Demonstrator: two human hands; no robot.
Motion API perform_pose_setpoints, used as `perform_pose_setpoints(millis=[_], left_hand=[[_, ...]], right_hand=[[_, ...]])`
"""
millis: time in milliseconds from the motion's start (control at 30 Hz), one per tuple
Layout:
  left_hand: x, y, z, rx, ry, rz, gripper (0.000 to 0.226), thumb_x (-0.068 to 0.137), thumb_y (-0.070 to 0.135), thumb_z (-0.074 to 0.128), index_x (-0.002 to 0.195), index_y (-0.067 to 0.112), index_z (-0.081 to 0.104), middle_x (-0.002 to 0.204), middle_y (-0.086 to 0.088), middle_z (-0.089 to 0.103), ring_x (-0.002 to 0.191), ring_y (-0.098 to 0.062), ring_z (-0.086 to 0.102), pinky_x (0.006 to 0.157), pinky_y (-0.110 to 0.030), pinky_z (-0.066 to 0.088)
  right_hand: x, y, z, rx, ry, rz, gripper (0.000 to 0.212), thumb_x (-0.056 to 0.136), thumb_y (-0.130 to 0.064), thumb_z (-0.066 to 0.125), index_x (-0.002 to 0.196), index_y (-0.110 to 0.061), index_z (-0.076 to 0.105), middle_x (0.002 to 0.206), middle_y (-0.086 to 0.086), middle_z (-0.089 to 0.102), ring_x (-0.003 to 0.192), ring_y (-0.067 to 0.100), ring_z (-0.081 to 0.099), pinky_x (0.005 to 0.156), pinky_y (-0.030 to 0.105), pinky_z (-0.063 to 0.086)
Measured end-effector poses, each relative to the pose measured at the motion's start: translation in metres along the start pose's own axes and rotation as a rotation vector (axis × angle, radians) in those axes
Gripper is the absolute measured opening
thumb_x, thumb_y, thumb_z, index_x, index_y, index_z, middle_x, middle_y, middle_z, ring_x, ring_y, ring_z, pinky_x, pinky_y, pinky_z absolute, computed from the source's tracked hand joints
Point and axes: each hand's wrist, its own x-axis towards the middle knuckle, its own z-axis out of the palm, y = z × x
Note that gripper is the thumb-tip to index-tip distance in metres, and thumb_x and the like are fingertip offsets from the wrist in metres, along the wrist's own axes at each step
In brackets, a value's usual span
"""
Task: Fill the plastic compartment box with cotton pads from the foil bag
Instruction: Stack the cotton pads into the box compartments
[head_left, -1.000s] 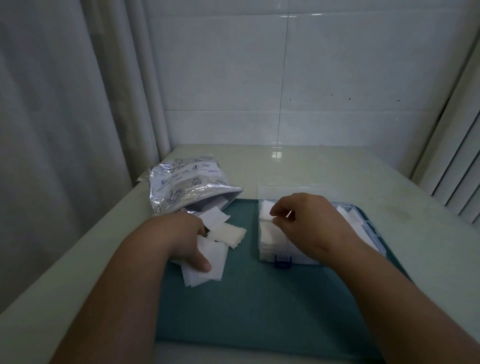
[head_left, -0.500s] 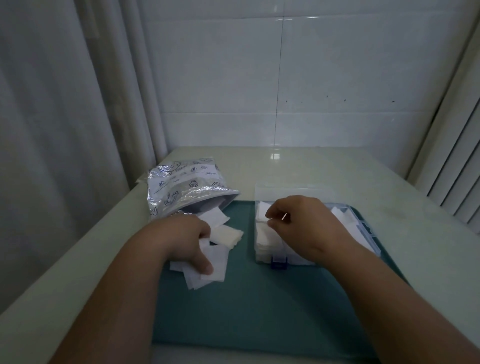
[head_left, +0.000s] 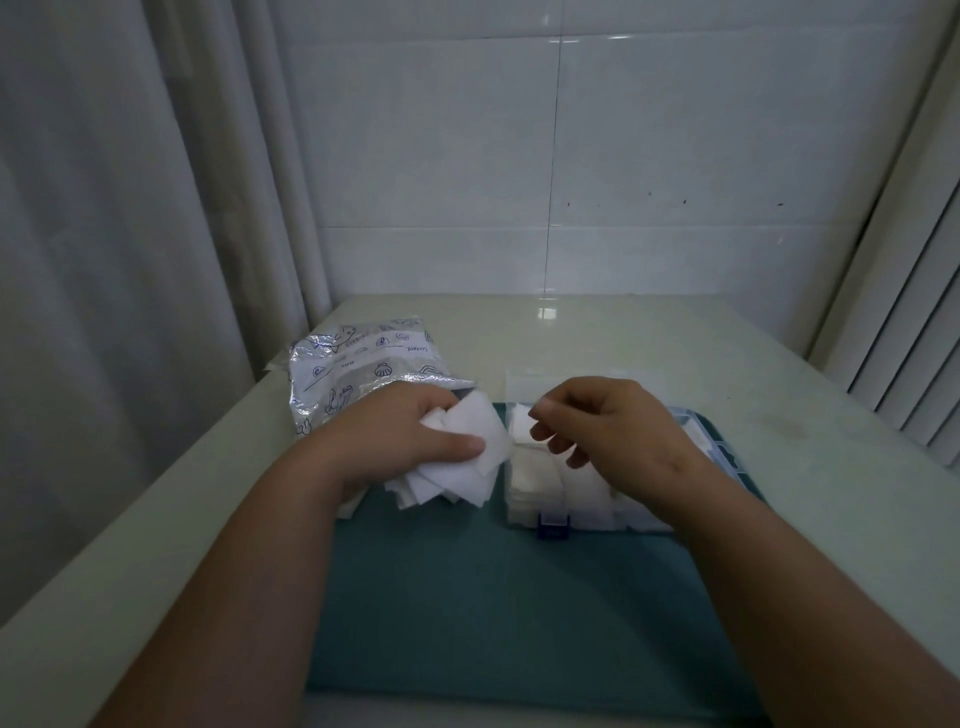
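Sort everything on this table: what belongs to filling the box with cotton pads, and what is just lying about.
Belongs to the job:
foil bag
cotton pads, a bunch gripped by the left hand
plastic compartment box, already holding pads, under the right hand

Just there:
teal mat
table
curtain
blinds

The left hand (head_left: 410, 436) and right hand (head_left: 613, 431) are bare, as are both forearms (head_left: 249, 571)
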Motion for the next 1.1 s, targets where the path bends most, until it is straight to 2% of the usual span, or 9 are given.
perform_pose_setpoints(millis=[133, 367, 467, 600, 767, 833, 900, 1000, 1100], left_hand=[[0.006, 0.009, 0.005, -0.105, -0.071, 0.015, 0.038, 0.068, 0.044, 0.077, 0.098, 0.022, 0.073, 0.094, -0.007, 0.074, 0.090, -0.028, 0.070, 0.073, -0.039, 0.052], [0.014, 0.029, 0.017, -0.164, -0.116, 0.022, 0.036, 0.069, 0.043, 0.077, 0.096, 0.019, 0.072, 0.097, -0.011, 0.073, 0.087, -0.027, 0.069, 0.078, -0.043, 0.053], [0.018, 0.033, 0.022, -0.194, -0.112, 0.026, 0.024, 0.079, 0.038, 0.077, 0.090, 0.018, 0.070, 0.087, -0.008, 0.072, 0.077, -0.022, 0.066, 0.072, -0.039, 0.049], [0.021, 0.036, 0.032, -0.256, -0.069, 0.017, 0.027, 0.086, 0.041, 0.069, 0.084, 0.015, 0.067, 0.073, -0.002, 0.063, 0.064, -0.015, 0.057, 0.061, -0.030, 0.043], [0.015, 0.036, 0.041, -0.504, -0.058, -0.015, 0.051, 0.074, 0.055, 0.061, 0.092, 0.007, 0.068, 0.081, -0.014, 0.066, 0.071, -0.025, 0.056, 0.062, -0.033, 0.043], [0.014, 0.033, 0.041, -0.562, -0.053, -0.042, 0.039, 0.085, 0.046, 0.059, 0.093, 0.009, 0.069, 0.079, -0.008, 0.070, 0.068, -0.021, 0.061, 0.056, -0.024, 0.046], [0.014, 0.029, 0.041, -0.600, -0.068, -0.030, 0.015, 0.095, 0.019, 0.058, 0.096, 0.011, 0.070, 0.073, 0.000, 0.068, 0.062, -0.011, 0.060, 0.053, -0.016, 0.043], [0.017, 0.021, 0.039, -0.639, -0.061, -0.026, 0.031, 0.089, -0.006, 0.049, 0.102, 0.011, 0.071, 0.088, -0.007, 0.069, 0.080, -0.018, 0.061, 0.071, -0.028, 0.046], [0.017, 0.019, 0.038, -0.611, -0.095, 0.009, 0.041, 0.087, -0.014, 0.047, 0.103, 0.015, 0.070, 0.088, -0.002, 0.072, 0.077, -0.016, 0.064, 0.067, -0.025, 0.050]], right_hand=[[-0.004, -0.008, 0.000, 0.262, -0.081, 0.039, 0.024, 0.097, -0.036, 0.052, 0.101, -0.016, 0.064, 0.091, 0.002, 0.073, 0.080, 0.016, 0.071, 0.073, 0.033, 0.061], [-0.007, -0.011, -0.013, 0.390, -0.127, 0.132, 0.021, 0.084, -0.009, 0.071, 0.096, -0.002, 0.055, 0.079, 0.019, 0.070, 0.064, 0.023, 0.065, 0.059, 0.030, 0.058], [-0.006, -0.008, -0.020, 0.370, -0.166, 0.153, 0.019, 0.081, -0.004, 0.073, 0.091, -0.004, 0.056, 0.072, 0.012, 0.069, 0.062, 0.020, 0.064, 0.057, 0.027, 0.053], [-0.005, -0.003, -0.028, 0.259, -0.185, 0.205, 0.022, 0.078, -0.004, 0.075, 0.094, -0.005, 0.061, 0.083, 0.010, 0.072, 0.071, 0.022, 0.067, 0.068, 0.028, 0.055], [-0.003, -0.002, -0.025, 0.187, -0.136, 0.229, 0.024, 0.077, -0.003, 0.075, 0.097, -0.007, 0.061, 0.092, 0.012, 0.068, 0.074, 0.024, 0.067, 0.063, 0.023, 0.056], [-0.001, -0.002, -0.024, 0.183, -0.059, 0.232, 0.022, 0.077, -0.002, 0.074, 0.092, -0.007, 0.059, 0.090, 0.012, 0.067, 0.071, 0.021, 0.065, 0.057, 0.021, 0.056], [0.001, 0.001, -0.024, 0.212, 0.010, 0.239, 0.023, 0.076, 0.000, 0.075, 0.092, -0.007, 0.058, 0.088, 0.014, 0.067, 0.071, 0.022, 0.066, 0.059, 0.024, 0.058], [0.003, 0.002, -0.025, 0.233, 0.055, 0.251, 0.033, 0.074, -0.001, 0.077, 0.100, -0.012, 0.058, 0.092, 0.013, 0.068, 0.080, 0.028, 0.068, 0.065, 0.030, 0.061], [0.004, 0.003, -0.026, 0.234, 0.056, 0.257, 0.037, 0.074, -0.001, 0.078, 0.103, -0.014, 0.060, 0.094, 0.011, 0.068, 0.082, 0.027, 0.069, 0.065, 0.030, 0.060]])
